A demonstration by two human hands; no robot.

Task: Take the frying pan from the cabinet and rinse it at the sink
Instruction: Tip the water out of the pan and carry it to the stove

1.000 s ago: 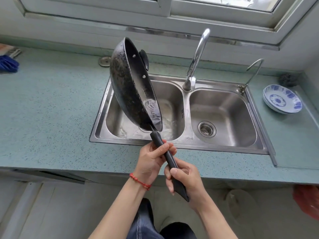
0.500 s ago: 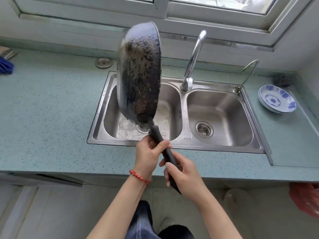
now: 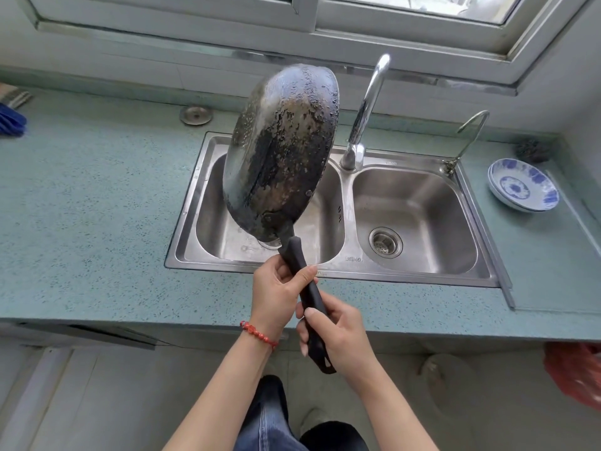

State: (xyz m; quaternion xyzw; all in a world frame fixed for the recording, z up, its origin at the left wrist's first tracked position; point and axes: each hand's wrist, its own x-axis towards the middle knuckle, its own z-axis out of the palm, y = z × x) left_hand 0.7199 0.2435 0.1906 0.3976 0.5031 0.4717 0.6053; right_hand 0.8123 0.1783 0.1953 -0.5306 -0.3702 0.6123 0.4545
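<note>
Left hand (image 3: 276, 297) and right hand (image 3: 338, 333) clenched, forearms raised.

A speckled blue-green counter (image 3: 81, 203) runs along a pale wall (image 3: 97, 65) under a white-framed window (image 3: 305, 14), where daylight comes in. At the counter's right end stand stacked blue-and-white bowls (image 3: 523, 185). Below the front edge, the floor (image 3: 107, 402) is light grey.

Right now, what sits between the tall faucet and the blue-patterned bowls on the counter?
In the head view, the small curved tap stands between the tall faucet and the blue-patterned bowls.
</note>
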